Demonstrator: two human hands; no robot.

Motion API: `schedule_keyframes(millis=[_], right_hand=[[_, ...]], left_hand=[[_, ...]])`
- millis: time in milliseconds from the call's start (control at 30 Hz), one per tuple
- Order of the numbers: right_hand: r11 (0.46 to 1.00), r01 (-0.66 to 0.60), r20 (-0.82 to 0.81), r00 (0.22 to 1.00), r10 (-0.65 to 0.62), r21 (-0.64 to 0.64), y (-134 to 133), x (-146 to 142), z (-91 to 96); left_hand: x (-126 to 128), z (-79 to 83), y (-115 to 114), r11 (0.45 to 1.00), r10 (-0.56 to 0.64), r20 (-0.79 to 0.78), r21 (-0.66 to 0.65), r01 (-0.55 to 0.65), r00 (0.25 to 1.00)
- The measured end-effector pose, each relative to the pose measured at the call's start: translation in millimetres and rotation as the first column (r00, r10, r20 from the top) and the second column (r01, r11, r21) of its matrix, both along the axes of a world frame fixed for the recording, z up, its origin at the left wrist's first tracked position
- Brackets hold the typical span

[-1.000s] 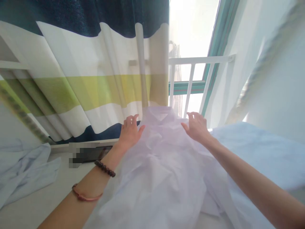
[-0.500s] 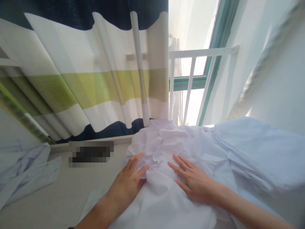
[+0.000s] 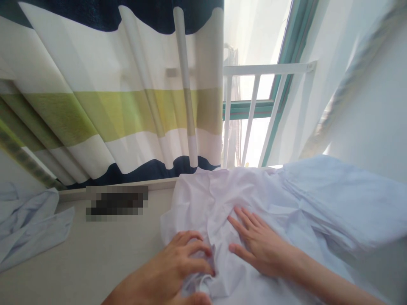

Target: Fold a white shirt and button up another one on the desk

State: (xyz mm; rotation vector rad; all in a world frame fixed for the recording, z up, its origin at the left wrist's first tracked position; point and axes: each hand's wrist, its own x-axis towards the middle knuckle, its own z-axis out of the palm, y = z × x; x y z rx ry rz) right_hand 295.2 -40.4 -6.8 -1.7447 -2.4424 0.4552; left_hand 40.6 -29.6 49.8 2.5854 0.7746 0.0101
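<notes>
A white garment (image 3: pixel 251 182), perhaps a coat or shirt, lies spread in front of me with a raised seam and soft creases down its middle. My left hand (image 3: pixel 181 267) rests at its lower left; the fingers are bent and apart, their tips touching the cloth by a small bunched fold, and the thumb stands away from them. Flat on the cloth to the right, my right hand (image 3: pixel 257 241) has its fingers stretched out and holds nothing. A wide, sleeve-like part (image 3: pixel 343 195) of the garment stretches off to the right.
Crumpled pale cloth (image 3: pixel 32 228) lies at the left on the light surface (image 3: pixel 117 250). Near the back edge is a dark, pixelated object (image 3: pixel 116 203). Beyond hang a striped curtain (image 3: pixel 127 114) and a white railing (image 3: pixel 270 70) by the window, with a white wall at the right.
My left hand has moved down and slightly right, its fingers now more bent. The garment's wrinkled upper part is smoother, with the seam showing. My right hand has barely moved.
</notes>
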Motion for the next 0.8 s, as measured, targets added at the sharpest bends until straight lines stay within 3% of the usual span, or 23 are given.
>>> schedule_keyframes(millis=[67,167,300,400,500,633,733,800], right_hand=[[1.000,-0.004,0.002,1.000,0.004,-0.028,-3.8,5.3,-10.9],[1.000,0.005,0.005,1.000,-0.005,-0.026,-3.2,13.1,-19.5],[0.998,0.062,0.022,0.998,-0.062,0.007,14.8,15.1,-22.0],[0.996,0.063,0.035,0.997,-0.065,0.055,39.3,15.2,-24.0],[0.996,0.027,0.052,0.998,-0.032,0.088,69.0,18.8,-25.0],[0.997,0.001,0.073,0.997,-0.006,0.078,93.1,19.4,-15.5],[0.985,0.034,0.020,0.999,-0.038,0.166,80.6,6.9,-0.1],[0.969,0.048,-0.114,0.993,-0.021,0.241,62.3,-7.1,9.7]], left_hand=[[-9.8,-14.9,7.5,0.991,0.083,0.100,0.100,-0.093,0.992],[-21.7,-50.9,23.9,0.906,0.295,0.161,0.266,-0.329,0.942],[-22.2,-100.8,51.7,0.780,0.290,0.089,0.555,-0.289,0.953],[-12.8,-119.2,72.1,0.662,0.357,0.084,0.680,-0.315,0.930],[0.2,-116.7,91.3,0.638,0.457,0.057,0.674,-0.372,0.887],[12.0,-99.3,110.5,0.696,0.533,0.036,0.549,-0.462,0.846],[7.6,-82.6,107.8,0.743,0.506,0.087,0.461,-0.485,0.858],[-0.4,-67.2,94.2,0.791,0.436,0.101,0.431,-0.434,0.894]])
